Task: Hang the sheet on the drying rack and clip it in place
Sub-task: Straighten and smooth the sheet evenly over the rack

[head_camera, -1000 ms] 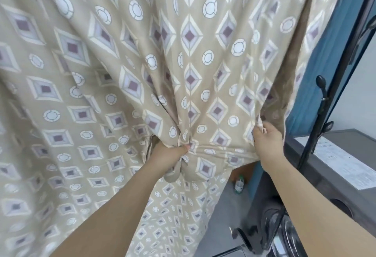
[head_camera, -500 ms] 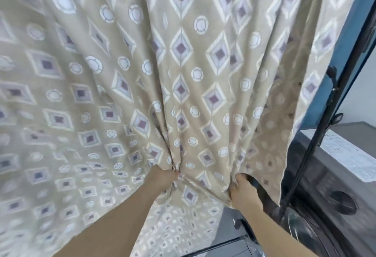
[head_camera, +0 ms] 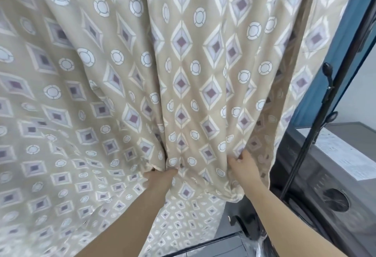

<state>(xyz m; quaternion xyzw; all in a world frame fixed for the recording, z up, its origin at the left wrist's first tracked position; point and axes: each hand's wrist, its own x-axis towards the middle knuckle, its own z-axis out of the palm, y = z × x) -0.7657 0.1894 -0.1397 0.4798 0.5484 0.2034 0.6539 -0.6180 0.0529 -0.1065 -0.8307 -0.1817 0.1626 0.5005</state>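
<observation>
Both arms are reaching forward, the left hand clenching a gathered fold of the sheet, which is hanging above and ahead of both hands. The right hand is pinching the sheet near its edge, with the black rack pole standing to its right.

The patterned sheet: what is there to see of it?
The sheet is thin beige cloth printed with purple-centred diamonds and white circles. It hangs down from above the picture in long vertical folds and fills most of the view; its top is out of sight. The left hand grips a gathered bunch low down, and the right hand pinches it near its hemmed right edge, beside a black pole. No clips show.
</observation>
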